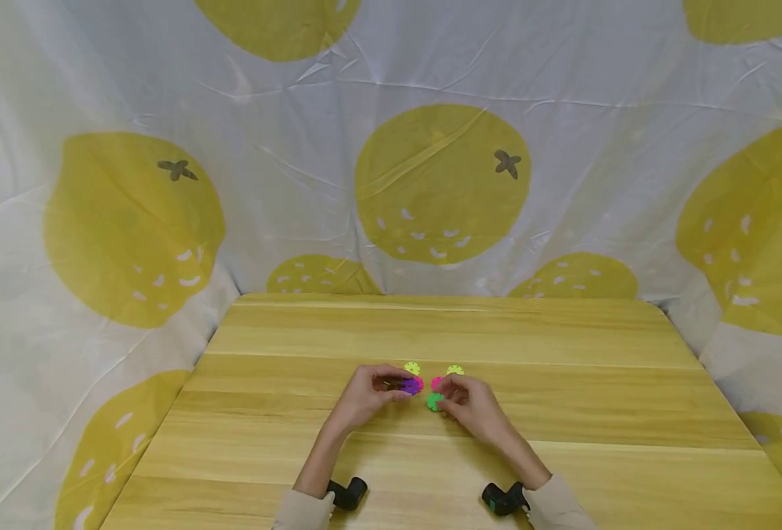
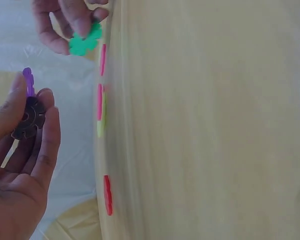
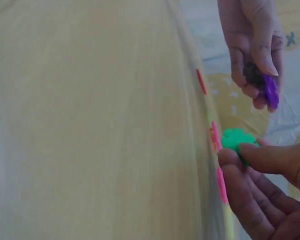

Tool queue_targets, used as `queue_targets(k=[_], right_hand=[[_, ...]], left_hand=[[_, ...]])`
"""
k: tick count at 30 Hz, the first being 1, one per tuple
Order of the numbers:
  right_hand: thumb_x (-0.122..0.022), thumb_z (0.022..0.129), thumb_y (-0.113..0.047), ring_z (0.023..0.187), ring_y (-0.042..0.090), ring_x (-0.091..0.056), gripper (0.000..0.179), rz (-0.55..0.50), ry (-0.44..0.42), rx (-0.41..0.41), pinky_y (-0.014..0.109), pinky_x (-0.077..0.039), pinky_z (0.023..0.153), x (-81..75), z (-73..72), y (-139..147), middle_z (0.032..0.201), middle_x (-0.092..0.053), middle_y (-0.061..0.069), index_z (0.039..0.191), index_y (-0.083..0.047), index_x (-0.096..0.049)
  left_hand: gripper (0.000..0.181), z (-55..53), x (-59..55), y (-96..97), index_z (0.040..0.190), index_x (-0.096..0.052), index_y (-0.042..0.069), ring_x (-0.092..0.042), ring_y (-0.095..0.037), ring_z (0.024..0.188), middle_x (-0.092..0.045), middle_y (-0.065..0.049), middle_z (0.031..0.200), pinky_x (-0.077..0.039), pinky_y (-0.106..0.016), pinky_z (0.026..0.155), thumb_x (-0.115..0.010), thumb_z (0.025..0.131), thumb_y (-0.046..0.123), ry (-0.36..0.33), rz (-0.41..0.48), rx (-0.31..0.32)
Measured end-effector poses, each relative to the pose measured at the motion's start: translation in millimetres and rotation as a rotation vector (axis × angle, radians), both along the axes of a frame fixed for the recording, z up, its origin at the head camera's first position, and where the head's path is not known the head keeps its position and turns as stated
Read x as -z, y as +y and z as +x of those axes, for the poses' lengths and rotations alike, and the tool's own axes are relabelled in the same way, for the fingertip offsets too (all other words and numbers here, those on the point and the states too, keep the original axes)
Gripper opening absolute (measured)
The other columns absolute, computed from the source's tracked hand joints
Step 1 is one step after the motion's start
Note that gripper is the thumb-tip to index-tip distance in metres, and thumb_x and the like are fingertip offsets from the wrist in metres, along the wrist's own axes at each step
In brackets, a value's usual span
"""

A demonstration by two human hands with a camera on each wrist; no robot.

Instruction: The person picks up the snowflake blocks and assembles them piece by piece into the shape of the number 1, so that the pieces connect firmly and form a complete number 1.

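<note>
My left hand [image 1: 366,398] pinches a dark brown notched plastic disc [image 2: 28,122] between thumb and fingers. A purple notched disc [image 2: 28,82] is joined to it edge-on, standing at an angle to the brown one. On the right, thumb and forefinger of my right hand [image 1: 475,409] pinch a green notched disc [image 3: 235,138] near its edge. The held pieces are raised above the table and stand apart from each other. Close by lie pink discs [image 3: 221,185] and yellow discs [image 1: 412,367], partly hidden by the hands in the head view.
A wooden table [image 1: 563,486] stretches out under both hands. One red disc [image 2: 108,195] lies on it, left of the pink ones. Behind and beside the table hangs a white cloth [image 1: 285,184] printed with yellow fruit.
</note>
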State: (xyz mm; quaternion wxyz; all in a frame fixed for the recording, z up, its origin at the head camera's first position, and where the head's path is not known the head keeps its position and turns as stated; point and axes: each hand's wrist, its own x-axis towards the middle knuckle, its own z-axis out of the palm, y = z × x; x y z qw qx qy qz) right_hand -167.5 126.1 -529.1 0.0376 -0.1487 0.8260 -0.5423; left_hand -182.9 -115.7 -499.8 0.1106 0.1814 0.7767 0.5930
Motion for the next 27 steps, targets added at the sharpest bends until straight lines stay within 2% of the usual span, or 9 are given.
queue_targets(k=[6, 9, 15, 21, 27], right_hand=[[-0.074, 0.095, -0.005, 0.083, 0.036, -0.075, 0.019, -0.2, 0.016, -0.014, 0.039, -0.064, 0.074, -6.3, 0.3, 5, 0.1, -0.072, 0.02, 0.114, -0.001, -0.074], [-0.074, 0.095, -0.007, 0.087, 0.039, -0.075, 0.02, -0.257, 0.006, -0.005, 0.044, -0.064, 0.077, -9.0, 0.7, 5, 0.104, -0.072, 0.022, 0.115, -0.001, -0.074], [-0.073, 0.095, -0.005, 0.086, 0.041, -0.076, 0.021, -0.291, 0.015, 0.002, 0.047, -0.063, 0.078, -12.9, 1.3, 3, 0.102, -0.074, 0.025, 0.115, 0.002, -0.074], [-0.074, 0.095, -0.004, 0.087, 0.043, -0.076, 0.021, -0.305, 0.031, -0.014, 0.048, -0.062, 0.078, -14.0, 2.3, 3, 0.103, -0.075, 0.026, 0.114, 0.005, -0.074], [-0.073, 0.093, 0.001, 0.086, 0.034, -0.079, 0.02, -0.37, 0.051, -0.042, 0.049, -0.062, 0.077, -11.6, 2.6, 5, 0.106, -0.075, 0.03, 0.112, 0.009, -0.074]], left_hand=[[0.028, -0.2, -0.6, 0.5, 0.12, -0.075, -0.001, -0.072, -0.031, 0.111, -0.072, -0.021, 0.123, -0.06, -0.023, 0.084, -0.076, 0.092, 0.004, 0.007, 0.0, 0.024], [0.03, -0.3, -1.8, 2.0, 0.122, -0.074, -0.002, -0.072, -0.032, 0.111, -0.072, -0.021, 0.123, -0.06, -0.023, 0.085, -0.076, 0.092, 0.004, 0.005, 0.004, 0.034], [0.031, 1.1, -5.5, 4.8, 0.123, -0.073, -0.005, -0.072, -0.035, 0.112, -0.072, -0.023, 0.123, -0.06, -0.021, 0.084, -0.075, 0.092, 0.001, -0.014, 0.039, 0.039], [0.028, 2.1, -4.5, 7.4, 0.12, -0.075, -0.002, -0.073, -0.03, 0.108, -0.073, -0.023, 0.12, -0.061, -0.022, 0.084, -0.075, 0.092, 0.002, -0.02, 0.043, 0.032], [0.028, 2.0, -3.5, 10.5, 0.12, -0.075, -0.002, -0.075, -0.026, 0.106, -0.073, -0.023, 0.12, -0.062, -0.035, 0.089, -0.075, 0.092, 0.003, -0.071, 0.087, 0.037]])
